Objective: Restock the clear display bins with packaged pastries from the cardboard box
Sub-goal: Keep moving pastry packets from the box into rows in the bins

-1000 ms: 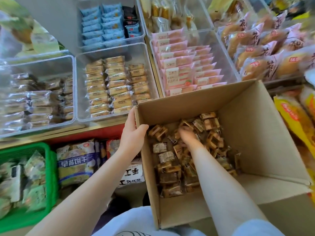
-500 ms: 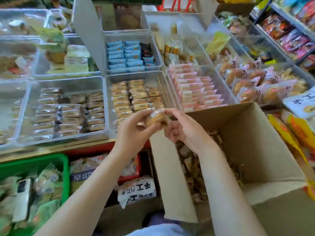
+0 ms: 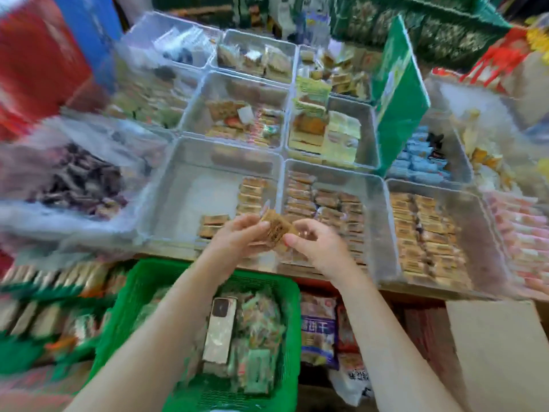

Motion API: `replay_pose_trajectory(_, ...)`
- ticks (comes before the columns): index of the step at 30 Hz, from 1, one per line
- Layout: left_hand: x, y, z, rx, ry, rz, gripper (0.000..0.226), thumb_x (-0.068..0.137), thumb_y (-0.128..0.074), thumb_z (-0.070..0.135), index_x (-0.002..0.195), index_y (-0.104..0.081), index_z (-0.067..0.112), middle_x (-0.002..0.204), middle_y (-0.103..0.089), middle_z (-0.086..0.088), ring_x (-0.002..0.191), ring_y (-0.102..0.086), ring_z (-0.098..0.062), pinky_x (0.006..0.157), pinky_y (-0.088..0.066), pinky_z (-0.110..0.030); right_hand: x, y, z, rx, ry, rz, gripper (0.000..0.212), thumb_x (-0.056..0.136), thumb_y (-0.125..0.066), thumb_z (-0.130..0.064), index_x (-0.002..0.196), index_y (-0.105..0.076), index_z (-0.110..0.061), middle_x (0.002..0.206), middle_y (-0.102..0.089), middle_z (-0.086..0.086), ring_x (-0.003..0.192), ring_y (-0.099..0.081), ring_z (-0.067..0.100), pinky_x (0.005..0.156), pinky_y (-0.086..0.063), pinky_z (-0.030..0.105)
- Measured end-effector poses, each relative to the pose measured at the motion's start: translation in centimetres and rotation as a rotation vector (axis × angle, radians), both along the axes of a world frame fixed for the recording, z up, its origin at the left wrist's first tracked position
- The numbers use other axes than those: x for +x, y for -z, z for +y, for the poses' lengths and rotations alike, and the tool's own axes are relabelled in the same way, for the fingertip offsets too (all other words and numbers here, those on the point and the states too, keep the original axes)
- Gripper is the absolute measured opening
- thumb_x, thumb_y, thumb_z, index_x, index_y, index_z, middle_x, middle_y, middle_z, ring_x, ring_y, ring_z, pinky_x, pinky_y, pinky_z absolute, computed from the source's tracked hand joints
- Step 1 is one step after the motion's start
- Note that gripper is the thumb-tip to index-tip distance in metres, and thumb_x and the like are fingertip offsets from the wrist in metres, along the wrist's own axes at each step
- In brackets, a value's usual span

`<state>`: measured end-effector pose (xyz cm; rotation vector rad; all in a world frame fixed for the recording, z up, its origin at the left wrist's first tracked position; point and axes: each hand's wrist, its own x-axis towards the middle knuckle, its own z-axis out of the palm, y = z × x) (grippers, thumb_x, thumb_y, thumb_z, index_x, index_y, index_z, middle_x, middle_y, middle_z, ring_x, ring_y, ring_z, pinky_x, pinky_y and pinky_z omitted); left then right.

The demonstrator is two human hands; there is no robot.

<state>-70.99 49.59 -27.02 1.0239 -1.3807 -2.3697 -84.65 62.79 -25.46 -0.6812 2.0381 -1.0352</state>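
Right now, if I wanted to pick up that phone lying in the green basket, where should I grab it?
Grip the phone by its two long edges near the middle, coming straight down from above. It lies flat, back up, atop the wrapped snacks in the green basket, so both edges look exposed and nothing covers it.

A snack shop: clear display bins (image 3: 383,221) stand edge to edge in rows on a counter, each holding rows of small wrapped pastries (image 3: 421,230), with a green plastic basket (image 3: 139,295) of packets and bagged goods below
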Motion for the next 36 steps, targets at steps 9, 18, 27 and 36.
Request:
replay_pose_trajectory(9, 1.7, 7.1, -15.5, -0.146, -0.168, -0.375, 0.039, 0.102, -0.049, 0.020, 0.140, -0.055, 0.028, 0.144, -0.053, -0.005, 0.135, -0.046, -0.025, 0.109, -0.039, -0.039, 1.5, 6.3, -17.3, 0.166, -0.110, 0.372, 0.033, 0.089, -0.072, -0.019, 0.120, -0.062, -0.014, 0.103, -0.063, 0.001, 0.095, -0.062, 0.020, 0.083, -0.052, 0.033)
replay_pose_trajectory(18, 0.7, 11.3, -17.4, 0.150, 0.014, -0.634, 0.058, 0.103, -0.028, 0.059, 0.149, -0.035, 0.024, 0.149, -0.043, -0.010, 0.132, -0.043, -0.037, 0.105, -0.039, -0.056, 2.6, 12.6, -22.2, 0.327, -0.284, 0.566, 0.025, 0.091, -0.071, -0.020, 0.115, -0.065, -0.022, 0.112, -0.067, -0.001, 0.104, -0.061, 0.021, 0.083, -0.050, 0.034)
replay_pose_trajectory(27, 0.2, 12.2, -17.8, 0.141, -0.073, -0.619, 0.047, 0.104, -0.028, 0.052, 0.140, -0.040, 0.025, 0.129, -0.046, -0.006, 0.125, -0.045, -0.033, 0.102, -0.039, -0.056, 2.8, 13.6, -22.5, 0.342, -0.375, 0.518, 0.030, 0.092, -0.068, -0.013, 0.121, -0.063, -0.016, 0.117, -0.062, 0.003, 0.108, -0.058, 0.020, 0.089, -0.049, 0.031)
replay_pose_trajectory(36, -0.6, 12.6, -16.7, 0.002, 0.129, -0.653, 0.064, 0.103, -0.026, 0.061, 0.146, -0.047, 0.018, 0.139, -0.056, -0.009, 0.127, -0.050, -0.031, 0.104, -0.040, -0.049, 2.6, 13.9, -21.0, 0.550, -0.620, 1.011, 0.026, 0.093, -0.059, -0.015, 0.117, -0.070, -0.018, 0.146, -0.044, 0.010, 0.138, -0.030, 0.032, 0.108, -0.027, 0.048)
